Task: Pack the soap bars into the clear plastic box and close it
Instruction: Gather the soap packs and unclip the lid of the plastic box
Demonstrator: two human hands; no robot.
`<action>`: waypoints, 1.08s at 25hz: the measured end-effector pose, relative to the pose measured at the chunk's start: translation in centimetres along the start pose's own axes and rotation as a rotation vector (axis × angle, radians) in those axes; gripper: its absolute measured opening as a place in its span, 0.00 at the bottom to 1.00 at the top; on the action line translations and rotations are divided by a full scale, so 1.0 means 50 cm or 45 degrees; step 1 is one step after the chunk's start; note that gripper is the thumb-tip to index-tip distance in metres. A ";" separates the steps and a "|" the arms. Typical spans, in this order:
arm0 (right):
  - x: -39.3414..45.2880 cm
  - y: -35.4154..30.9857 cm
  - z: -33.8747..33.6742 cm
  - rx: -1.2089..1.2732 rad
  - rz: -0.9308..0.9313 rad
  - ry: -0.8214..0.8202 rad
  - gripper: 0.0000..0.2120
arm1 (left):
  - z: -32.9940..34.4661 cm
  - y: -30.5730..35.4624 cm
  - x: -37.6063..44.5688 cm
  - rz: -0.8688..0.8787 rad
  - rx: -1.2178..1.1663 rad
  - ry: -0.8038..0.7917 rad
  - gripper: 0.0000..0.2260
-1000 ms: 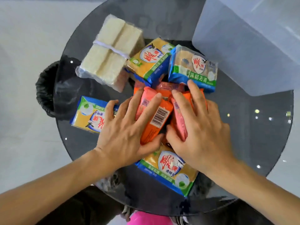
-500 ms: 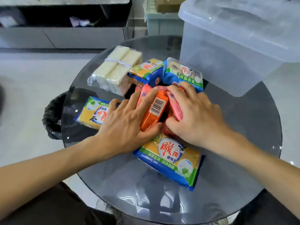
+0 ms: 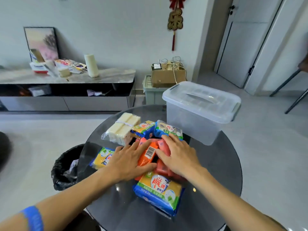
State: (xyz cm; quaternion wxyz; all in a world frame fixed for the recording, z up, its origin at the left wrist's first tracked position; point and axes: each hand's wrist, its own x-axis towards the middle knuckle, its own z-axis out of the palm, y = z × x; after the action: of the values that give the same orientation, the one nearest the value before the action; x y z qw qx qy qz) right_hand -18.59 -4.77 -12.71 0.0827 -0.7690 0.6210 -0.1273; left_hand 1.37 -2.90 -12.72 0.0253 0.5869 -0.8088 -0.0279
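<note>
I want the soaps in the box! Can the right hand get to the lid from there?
Probably yes. The right hand lies on the pink soap bars, and the clear plastic box stands just beyond it, lid on, nothing between.

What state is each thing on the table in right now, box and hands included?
Clear plastic box: lid on, nothing seen inside.
Orange soap bars: piled at centre, under both hands.
Left hand: flat on the orange bars.
Right hand: flat on the pile.
White soap bundle: wrapped, lying flat.
Bin: open, bag-lined.
</note>
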 end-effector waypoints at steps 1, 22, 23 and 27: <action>0.005 0.007 -0.024 -0.015 -0.023 0.129 0.30 | -0.021 0.010 0.011 -0.042 0.083 0.113 0.37; 0.129 0.262 -0.233 -0.331 0.484 0.390 0.23 | -0.166 0.120 0.506 -0.020 -0.143 0.032 0.26; 0.126 0.261 -0.236 -0.314 0.524 0.353 0.23 | -0.168 0.113 0.505 -0.058 -0.178 0.022 0.27; 0.132 0.255 -0.237 -0.356 0.562 0.273 0.22 | -0.166 0.110 0.497 -0.063 -0.201 0.046 0.28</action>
State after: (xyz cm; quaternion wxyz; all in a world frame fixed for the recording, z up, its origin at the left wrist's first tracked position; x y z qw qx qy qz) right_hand -32.73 -13.56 -4.42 -0.0648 -0.6013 0.7901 -0.1000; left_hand -10.93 -24.96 -3.85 0.0855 0.6031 -0.7889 -0.0816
